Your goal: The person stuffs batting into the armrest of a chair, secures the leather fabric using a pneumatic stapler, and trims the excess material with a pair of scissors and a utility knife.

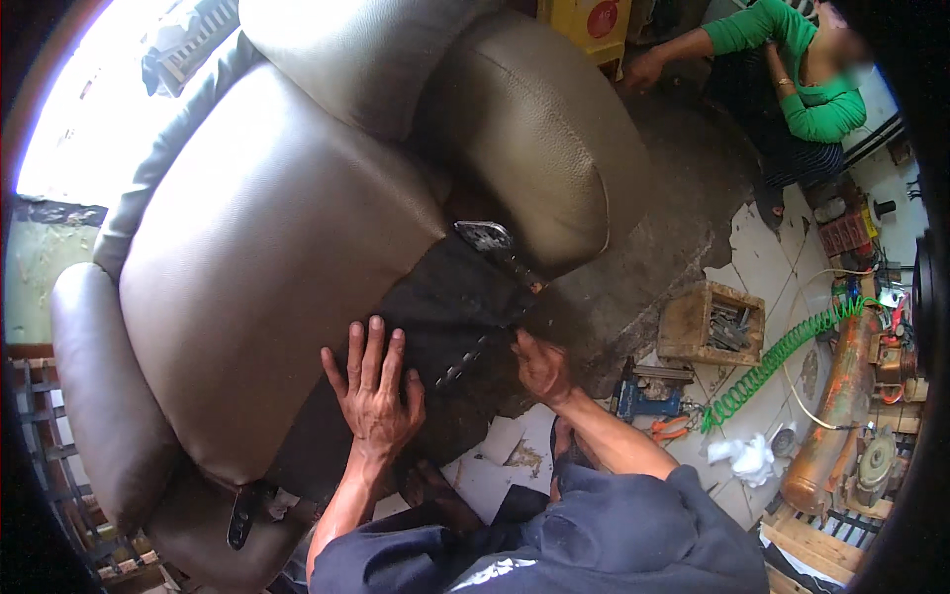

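Dark shirt cloth lies nearest, at 6 o'clock, on the wearer. Beyond it, a bulky upholstered seat fills the view from 8 round to 12 o'clock, its grey-brown, leather-like cover finely pebbled, plump and softly shining, brightest toward 10 o'clock. Black fabric runs along its near side, dull against that sheen, with a broken row of pale dashes by its edge. Just short of 12 o'clock's cushions, a metal bracket shows. Toward 7 o'clock, the left hand rests flat on the fabric, fingers spread and loose. Toward 5 o'clock, the right hand is curled beside the fabric's edge; whether it pinches anything, I cannot tell.
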`<action>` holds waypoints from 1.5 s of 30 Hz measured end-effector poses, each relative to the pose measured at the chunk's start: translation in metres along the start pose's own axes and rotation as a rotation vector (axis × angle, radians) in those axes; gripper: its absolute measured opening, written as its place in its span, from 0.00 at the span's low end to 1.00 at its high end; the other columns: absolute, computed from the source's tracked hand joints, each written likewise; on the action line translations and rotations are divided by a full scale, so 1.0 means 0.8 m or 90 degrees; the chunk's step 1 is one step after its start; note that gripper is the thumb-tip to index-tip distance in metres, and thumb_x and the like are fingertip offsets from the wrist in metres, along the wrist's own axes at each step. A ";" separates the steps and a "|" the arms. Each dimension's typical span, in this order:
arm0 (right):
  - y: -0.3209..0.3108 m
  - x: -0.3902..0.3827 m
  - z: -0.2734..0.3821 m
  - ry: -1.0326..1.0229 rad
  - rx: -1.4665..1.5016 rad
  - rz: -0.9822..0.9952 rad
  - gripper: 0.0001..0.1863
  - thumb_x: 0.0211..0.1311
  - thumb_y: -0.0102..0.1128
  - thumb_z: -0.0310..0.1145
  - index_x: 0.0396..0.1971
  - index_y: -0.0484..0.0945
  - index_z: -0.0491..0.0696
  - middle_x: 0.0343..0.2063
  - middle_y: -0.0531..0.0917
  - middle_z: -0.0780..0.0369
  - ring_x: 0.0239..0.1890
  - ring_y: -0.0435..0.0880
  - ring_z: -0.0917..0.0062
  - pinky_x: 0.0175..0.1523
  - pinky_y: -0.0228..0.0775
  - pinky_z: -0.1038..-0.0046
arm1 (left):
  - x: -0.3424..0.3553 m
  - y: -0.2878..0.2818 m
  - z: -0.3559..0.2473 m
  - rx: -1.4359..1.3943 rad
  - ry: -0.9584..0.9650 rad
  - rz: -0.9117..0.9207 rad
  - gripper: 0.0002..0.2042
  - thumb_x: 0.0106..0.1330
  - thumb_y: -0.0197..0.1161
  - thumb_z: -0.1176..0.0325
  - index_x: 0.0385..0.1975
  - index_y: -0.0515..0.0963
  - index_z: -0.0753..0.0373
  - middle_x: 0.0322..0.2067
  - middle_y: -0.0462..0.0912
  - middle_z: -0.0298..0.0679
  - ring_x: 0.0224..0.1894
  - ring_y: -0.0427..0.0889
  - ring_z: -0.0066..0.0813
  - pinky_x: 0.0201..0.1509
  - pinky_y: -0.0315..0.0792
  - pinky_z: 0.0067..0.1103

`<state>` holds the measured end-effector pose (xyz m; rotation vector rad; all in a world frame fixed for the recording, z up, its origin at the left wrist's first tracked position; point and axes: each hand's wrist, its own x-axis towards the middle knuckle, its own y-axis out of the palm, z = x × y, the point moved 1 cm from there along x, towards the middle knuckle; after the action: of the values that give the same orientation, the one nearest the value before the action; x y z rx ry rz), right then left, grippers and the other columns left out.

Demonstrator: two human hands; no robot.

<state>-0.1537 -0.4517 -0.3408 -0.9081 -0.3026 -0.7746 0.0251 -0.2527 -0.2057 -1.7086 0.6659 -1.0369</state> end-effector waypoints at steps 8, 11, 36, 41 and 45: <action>-0.105 0.073 0.120 0.553 0.273 0.456 0.18 0.77 0.50 0.41 0.56 0.78 0.47 0.12 0.79 0.60 0.14 0.83 0.78 0.23 0.74 0.73 | -0.006 -0.002 -0.001 0.023 -0.023 -0.020 0.28 0.61 0.62 0.69 0.65 0.73 0.56 0.72 0.64 0.39 0.78 0.52 0.38 0.80 0.32 0.48; -0.118 0.104 0.119 0.615 0.290 0.546 0.20 0.78 0.48 0.42 0.59 0.77 0.48 0.11 0.78 0.64 0.15 0.83 0.81 0.23 0.73 0.75 | -0.006 -0.001 -0.001 0.008 -0.020 -0.018 0.29 0.62 0.62 0.71 0.67 0.71 0.56 0.73 0.62 0.40 0.79 0.50 0.38 0.80 0.31 0.46; -0.019 0.003 0.034 -0.045 -0.086 0.097 0.18 0.66 0.61 0.29 0.55 0.79 0.45 0.22 0.84 0.51 0.22 0.86 0.58 0.25 0.76 0.62 | -0.002 -0.007 -0.009 -0.106 -0.025 -0.006 0.27 0.61 0.57 0.77 0.64 0.73 0.61 0.71 0.66 0.42 0.78 0.53 0.40 0.80 0.30 0.46; -0.018 0.010 0.071 0.120 0.097 0.077 0.18 0.71 0.58 0.34 0.57 0.78 0.47 0.22 0.85 0.52 0.21 0.86 0.62 0.27 0.78 0.65 | -0.003 -0.007 0.003 -0.045 0.004 -0.019 0.26 0.62 0.57 0.78 0.63 0.73 0.59 0.70 0.67 0.41 0.77 0.55 0.39 0.80 0.35 0.45; -0.075 0.042 0.101 0.434 0.306 0.337 0.20 0.75 0.54 0.41 0.60 0.76 0.47 0.24 0.87 0.52 0.21 0.86 0.63 0.29 0.79 0.65 | -0.007 -0.008 0.002 -0.021 0.001 -0.023 0.24 0.62 0.57 0.79 0.61 0.76 0.59 0.69 0.70 0.41 0.76 0.58 0.40 0.80 0.37 0.45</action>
<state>-0.1668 -0.4256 -0.2393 -0.2103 0.3378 -0.4443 0.0237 -0.2449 -0.2017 -1.7542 0.6587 -1.0585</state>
